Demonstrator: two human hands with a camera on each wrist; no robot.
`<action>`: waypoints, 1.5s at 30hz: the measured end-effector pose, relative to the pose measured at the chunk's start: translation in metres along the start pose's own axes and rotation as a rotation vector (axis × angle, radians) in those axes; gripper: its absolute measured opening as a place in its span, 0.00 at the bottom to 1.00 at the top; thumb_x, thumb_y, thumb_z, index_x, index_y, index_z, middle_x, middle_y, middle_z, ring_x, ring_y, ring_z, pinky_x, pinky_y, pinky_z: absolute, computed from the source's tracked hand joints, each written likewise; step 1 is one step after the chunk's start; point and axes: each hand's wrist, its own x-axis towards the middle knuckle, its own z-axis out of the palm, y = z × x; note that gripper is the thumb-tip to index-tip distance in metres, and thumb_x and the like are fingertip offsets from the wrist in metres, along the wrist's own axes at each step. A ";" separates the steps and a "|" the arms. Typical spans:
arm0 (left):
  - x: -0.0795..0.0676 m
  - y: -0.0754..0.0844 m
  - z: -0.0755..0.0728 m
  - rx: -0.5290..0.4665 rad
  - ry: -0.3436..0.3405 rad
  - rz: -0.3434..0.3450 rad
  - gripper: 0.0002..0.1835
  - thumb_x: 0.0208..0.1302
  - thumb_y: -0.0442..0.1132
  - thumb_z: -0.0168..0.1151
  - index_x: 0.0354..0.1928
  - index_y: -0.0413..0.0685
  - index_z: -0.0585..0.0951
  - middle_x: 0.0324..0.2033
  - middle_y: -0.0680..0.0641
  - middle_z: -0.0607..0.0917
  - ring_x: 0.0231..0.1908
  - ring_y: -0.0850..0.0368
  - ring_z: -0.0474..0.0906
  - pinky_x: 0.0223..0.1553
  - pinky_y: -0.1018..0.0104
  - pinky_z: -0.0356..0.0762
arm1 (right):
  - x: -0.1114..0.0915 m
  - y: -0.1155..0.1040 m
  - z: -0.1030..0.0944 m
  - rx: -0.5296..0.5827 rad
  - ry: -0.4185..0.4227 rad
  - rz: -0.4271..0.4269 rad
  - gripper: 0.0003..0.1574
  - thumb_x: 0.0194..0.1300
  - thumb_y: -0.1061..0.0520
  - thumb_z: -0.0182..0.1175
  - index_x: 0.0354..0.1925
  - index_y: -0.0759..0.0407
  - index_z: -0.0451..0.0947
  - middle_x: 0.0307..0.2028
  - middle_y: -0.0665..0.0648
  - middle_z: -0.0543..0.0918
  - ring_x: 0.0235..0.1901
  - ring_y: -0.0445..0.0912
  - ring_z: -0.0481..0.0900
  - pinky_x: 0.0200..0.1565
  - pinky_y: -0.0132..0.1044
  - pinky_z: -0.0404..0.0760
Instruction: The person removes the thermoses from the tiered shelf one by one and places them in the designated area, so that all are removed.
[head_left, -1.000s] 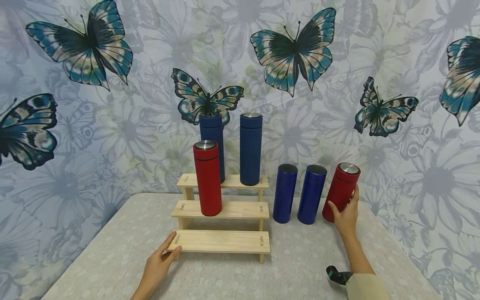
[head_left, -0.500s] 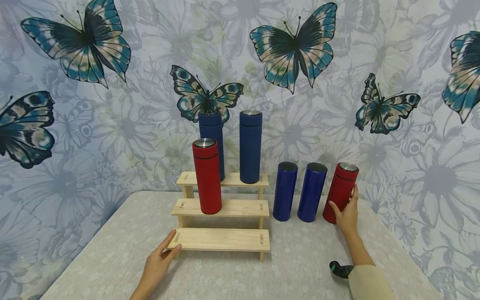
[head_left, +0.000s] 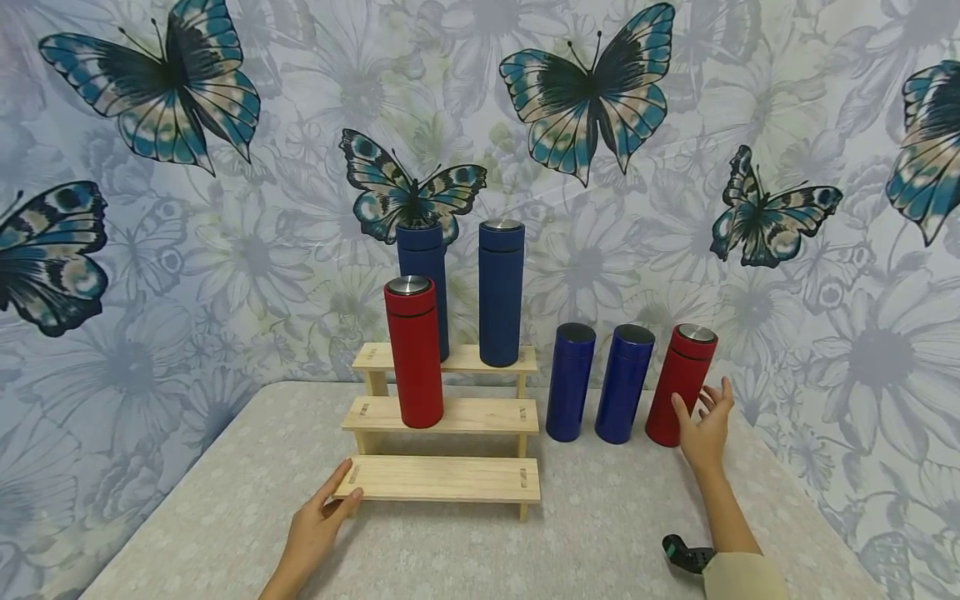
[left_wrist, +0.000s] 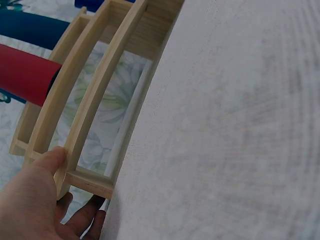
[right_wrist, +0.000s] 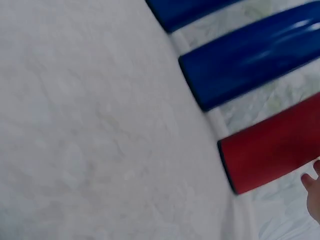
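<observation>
My left hand (head_left: 315, 527) grips the left end of the lowest step of a three-step wooden stand (head_left: 442, 479). In the left wrist view the thumb (left_wrist: 52, 159) lies along the step and the fingers bend round its end. At the right, a red thermos (head_left: 678, 387) with a steel lid stands on the table. Beside its right side is my right hand (head_left: 705, 429), fingers spread and thumb in front of the bottle; whether the thumb touches it I cannot tell. Another red thermos (head_left: 415, 354) stands on the middle step.
Two dark blue thermoses (head_left: 501, 296) stand on the top step, the left one partly behind the red bottle. Two glossy blue bottles (head_left: 570, 383) stand upright between the stand and the right-hand red thermos. A black device (head_left: 686, 554) is at my right wrist. A butterfly-patterned backdrop (head_left: 300, 275) rises behind the table.
My right hand has loosened from the right-hand red thermos and moved slightly right, its fingers spreading. The thermos stays standing. My left hand keeps its grip on the stand.
</observation>
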 end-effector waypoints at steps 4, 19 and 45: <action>0.001 0.000 0.001 -0.008 0.002 0.009 0.35 0.63 0.56 0.56 0.69 0.53 0.61 0.63 0.34 0.63 0.49 0.40 0.76 0.46 0.46 0.74 | -0.006 -0.019 0.003 -0.011 0.115 -0.083 0.42 0.61 0.59 0.60 0.67 0.59 0.51 0.55 0.67 0.69 0.54 0.58 0.68 0.55 0.45 0.66; 0.002 -0.002 0.002 0.009 0.008 0.023 0.35 0.63 0.56 0.56 0.68 0.51 0.62 0.62 0.32 0.63 0.49 0.38 0.76 0.45 0.45 0.74 | -0.056 -0.159 0.063 0.077 0.134 -0.523 0.17 0.47 0.83 0.53 0.40 0.80 0.71 0.37 0.72 0.77 0.39 0.59 0.72 0.48 0.30 0.68; 0.000 -0.003 -0.001 0.007 0.006 0.020 0.35 0.63 0.56 0.56 0.68 0.52 0.62 0.62 0.33 0.63 0.48 0.39 0.77 0.44 0.46 0.75 | -0.132 -0.208 0.213 0.312 -0.490 -0.473 0.49 0.53 0.67 0.66 0.66 0.69 0.50 0.58 0.68 0.64 0.55 0.64 0.67 0.55 0.54 0.67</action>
